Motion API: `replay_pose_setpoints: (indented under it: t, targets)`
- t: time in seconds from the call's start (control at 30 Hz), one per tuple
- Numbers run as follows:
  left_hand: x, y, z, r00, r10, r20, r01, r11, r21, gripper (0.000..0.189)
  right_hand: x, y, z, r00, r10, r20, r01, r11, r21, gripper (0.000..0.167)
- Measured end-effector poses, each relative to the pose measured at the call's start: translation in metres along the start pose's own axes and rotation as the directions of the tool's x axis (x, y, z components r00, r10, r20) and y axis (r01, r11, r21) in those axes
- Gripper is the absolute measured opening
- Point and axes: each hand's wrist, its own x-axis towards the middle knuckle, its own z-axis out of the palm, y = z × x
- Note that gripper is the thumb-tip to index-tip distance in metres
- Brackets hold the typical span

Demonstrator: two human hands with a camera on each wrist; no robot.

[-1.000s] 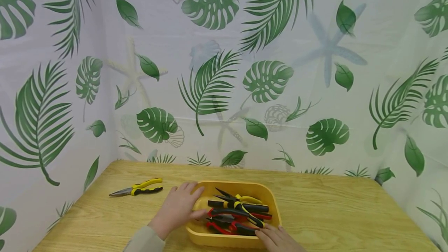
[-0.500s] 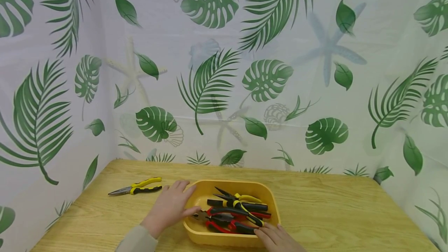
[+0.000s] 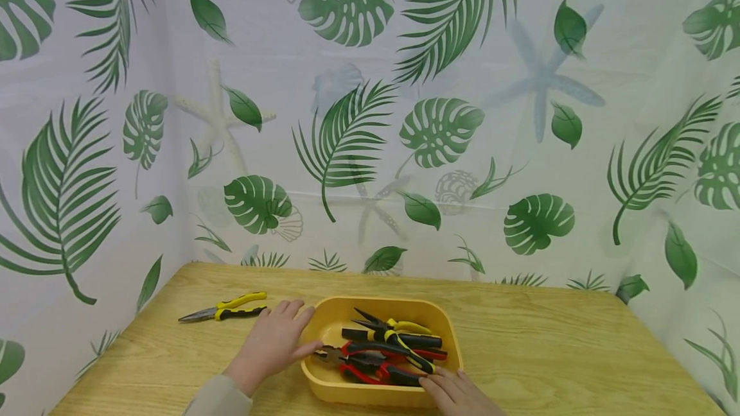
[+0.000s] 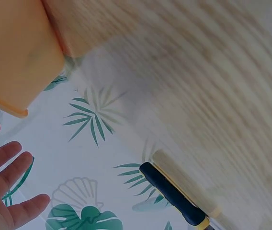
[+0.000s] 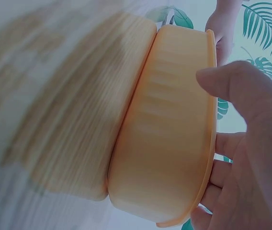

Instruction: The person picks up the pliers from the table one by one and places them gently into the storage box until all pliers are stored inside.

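Observation:
A yellow plastic bin (image 3: 370, 395) stands at the front of the table. Inside lie several pliers: red-and-black combination pliers (image 3: 331, 356), long-nose pliers with yellow-and-black handles (image 3: 376, 323), and others overlapping them. My left hand (image 3: 272, 339), fingers spread, is by the bin's left rim, its thumb pointing at the pliers' head; it holds nothing. My right hand (image 5: 251, 139) grips the front right rim, thumb outside the wall and fingers over the edge. Yellow-and-black needle-nose pliers (image 3: 225, 308) lie on the table left of the bin, their handle ends close to my left fingers.
The wooden table (image 3: 555, 345) ends at a leaf-printed cloth (image 3: 370, 146), which rises behind it and along both sides. A long black handle (image 3: 422, 341) with a yellow band lies among the tools in the bin.
My left hand has drawn back to the left, from over the bin's inside to its rim, uncovering the head of the red-and-black pliers. The right hand has stayed at the front corner.

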Motion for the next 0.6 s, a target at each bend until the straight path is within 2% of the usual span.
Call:
replay_pose_setpoints:
  t: [0.27, 0.6]
  targets:
    - [-0.0019, -0.0011, -0.0011, 0.999, -0.036, 0.003, 0.036, 0.999, 0.02, 0.057, 0.0006, -0.0008, -0.0009, 1.0, 0.007, 0.012, -0.007, 1.0, 0.007, 0.064]
    - [-0.0041, -0.0028, 0.0045, 0.997, -0.06, -0.043, 0.061, 0.998, 0.02, 0.051, 0.0012, -0.0001, -0.0009, 0.999, 0.017, 0.034, -0.018, 1.0, 0.022, 0.066]
